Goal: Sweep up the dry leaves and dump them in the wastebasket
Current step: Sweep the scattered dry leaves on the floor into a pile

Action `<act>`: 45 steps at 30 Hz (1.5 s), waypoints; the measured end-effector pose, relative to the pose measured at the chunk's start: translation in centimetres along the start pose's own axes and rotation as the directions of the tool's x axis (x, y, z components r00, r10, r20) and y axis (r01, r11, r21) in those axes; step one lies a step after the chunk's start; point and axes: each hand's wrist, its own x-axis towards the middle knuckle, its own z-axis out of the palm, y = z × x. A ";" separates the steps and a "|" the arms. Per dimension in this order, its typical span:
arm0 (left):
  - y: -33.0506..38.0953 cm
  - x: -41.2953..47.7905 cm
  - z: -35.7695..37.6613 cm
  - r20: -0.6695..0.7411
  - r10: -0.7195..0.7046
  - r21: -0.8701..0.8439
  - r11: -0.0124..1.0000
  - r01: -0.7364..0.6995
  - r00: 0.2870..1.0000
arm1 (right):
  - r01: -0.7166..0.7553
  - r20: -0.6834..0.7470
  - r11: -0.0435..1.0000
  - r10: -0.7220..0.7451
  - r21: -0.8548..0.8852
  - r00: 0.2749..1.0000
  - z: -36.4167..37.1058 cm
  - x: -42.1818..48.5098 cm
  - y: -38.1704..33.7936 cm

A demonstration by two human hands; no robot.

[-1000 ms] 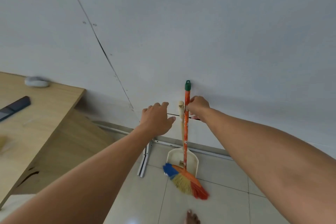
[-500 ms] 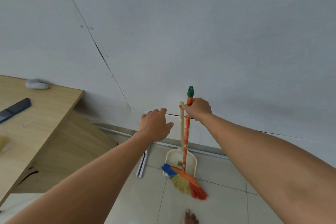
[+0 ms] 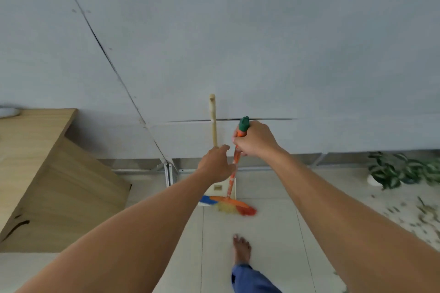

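The head camera looks down along both bare forearms toward a white panelled wall (image 3: 238, 31) and a pale tiled floor (image 3: 269, 233). The right hand (image 3: 256, 139) grips the orange-handled broom with a green cap and blue, yellow and red bristles (image 3: 230, 185), its fingers clamped round the top of the shaft just under the cap. The bristles sit at the floor, slightly blurred, in front of the cream plastic long-handled dustpan (image 3: 213, 121), which stands upright against the wall.

The left hand (image 3: 217, 165) is at the dustpan's handle, just beside the broom shaft, seen from the back (whether its fingers close round the handle or only touch it, I cannot tell).

The scattered dry leaves (image 3: 423, 216) lie on the floor at the far right, well apart from the broom, below a green potted plant (image 3: 400, 171) near the wall. A light wooden table (image 3: 35, 131) fills the left side. A bare foot (image 3: 241, 248) and a blue trouser leg (image 3: 247, 278) show at the bottom, between the arms.
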 end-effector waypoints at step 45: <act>29.6 -29.3 48.3 0.286 0.200 0.227 0.936 -0.269 0.937 | -0.546 0.399 0.837 0.512 -0.034 0.760 -15.5 -46.5 46.8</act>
